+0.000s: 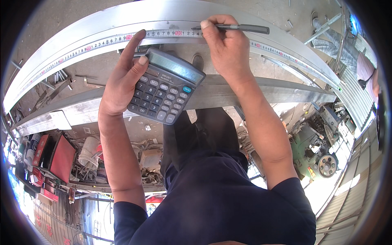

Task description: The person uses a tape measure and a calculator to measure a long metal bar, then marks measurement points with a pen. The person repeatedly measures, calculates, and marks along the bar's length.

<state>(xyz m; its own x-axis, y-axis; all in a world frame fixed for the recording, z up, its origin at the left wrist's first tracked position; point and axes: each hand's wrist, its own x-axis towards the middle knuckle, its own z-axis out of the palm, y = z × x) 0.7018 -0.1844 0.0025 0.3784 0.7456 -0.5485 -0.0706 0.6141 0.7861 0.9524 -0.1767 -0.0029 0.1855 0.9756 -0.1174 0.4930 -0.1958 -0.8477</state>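
My left hand (120, 81) grips a dark grey calculator (165, 87) by its left edge, thumb on its top corner, while its forefinger presses a white tape measure (81, 48) onto a long metal bar (102, 22). My right hand (222, 47) holds a dark pen (241, 28) lying sideways, tip pointing left at the tape on the bar. The tape runs along the bar's near edge from far left to right. A second metal bar (265, 87) lies closer to me, under my right forearm.
Below the bars stand red boxes (61, 157), a white bucket (87, 153) and scrap parts on the left. A green machine (316, 151) with a round wheel is at the right. Another person (351, 57) stands at the upper right beside corrugated sheeting.
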